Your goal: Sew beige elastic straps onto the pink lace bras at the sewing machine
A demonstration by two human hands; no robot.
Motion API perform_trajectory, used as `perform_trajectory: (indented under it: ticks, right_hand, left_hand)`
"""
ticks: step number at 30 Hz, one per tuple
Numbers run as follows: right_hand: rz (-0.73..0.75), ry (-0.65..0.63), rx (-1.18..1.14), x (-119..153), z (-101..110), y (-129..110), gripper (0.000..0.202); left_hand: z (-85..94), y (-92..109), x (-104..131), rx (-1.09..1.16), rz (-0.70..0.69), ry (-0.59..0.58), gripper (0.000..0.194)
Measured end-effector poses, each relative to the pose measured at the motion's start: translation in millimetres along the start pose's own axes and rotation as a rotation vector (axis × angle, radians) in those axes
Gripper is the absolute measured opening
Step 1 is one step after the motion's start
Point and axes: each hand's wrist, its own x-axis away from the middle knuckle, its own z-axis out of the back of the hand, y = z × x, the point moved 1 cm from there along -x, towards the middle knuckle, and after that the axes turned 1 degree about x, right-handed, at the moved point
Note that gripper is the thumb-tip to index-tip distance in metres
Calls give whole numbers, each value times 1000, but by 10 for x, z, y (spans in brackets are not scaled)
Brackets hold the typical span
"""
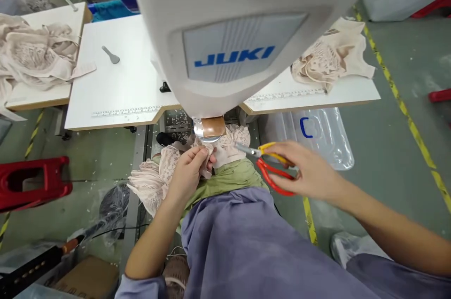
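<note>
My left hand pinches a pale pink lace garment just below the head of the white JUKI sewing machine. The lace drapes over my lap, on green cloth. My right hand grips red and yellow handled scissors, their short metal blades pointing left toward the lace under the machine's foot. The two hands are about a hand's width apart.
A white sewing table carries a grey tool and a ruler strip. Piles of lace pieces lie at far left and at right. A red stool, a clear plastic bin and yellow floor tape surround me.
</note>
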Motion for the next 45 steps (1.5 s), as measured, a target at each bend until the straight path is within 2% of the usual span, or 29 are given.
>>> perform_trajectory:
  ticks: [2,5,11,13,17,21,24,27,33,38,45]
  right_hand:
    - [80,47,2,115,-76,-168,37]
    - [163,118,48,51,-158,-267,33]
    - [250,51,18,-188,-262,-280,32]
    - [248,9,-14,-203,-268,-271,31]
    - [201,-24,-77,-138,-245,-229,29]
    - [80,3,-183,-30,-265,-195,27]
    - [60,12,-269,0,-319,-215,38]
    - [97,0,-290,-40,-366,-277,47]
    - [124,-8,-270,-225,-401,-422,40]
    - [119,-55,-229,-328,-389,-454,35]
    - [111,-32,-220,-294,-330,-407,31]
  left_hand:
    - [-23,-24,-17,-29,-19,-3,26]
    - [-39,-70,-27,-108,-40,-8,26]
    - [-31,-81,2,-210,-50,52,22]
    - [-18,-58,16,-223,-36,77,18]
    - [28,-26,34,-226,-32,42,15]
    - [92,-49,24,-92,-74,2,23]
    - [128,-82,11,-43,-95,17,33]
    - [126,-89,9,-96,-126,42,39]
    - [91,-57,36,-290,-215,76,37]
    - [152,-68,52,-430,-242,102,32]
    - [113,-38,89,-455,-199,152,35]
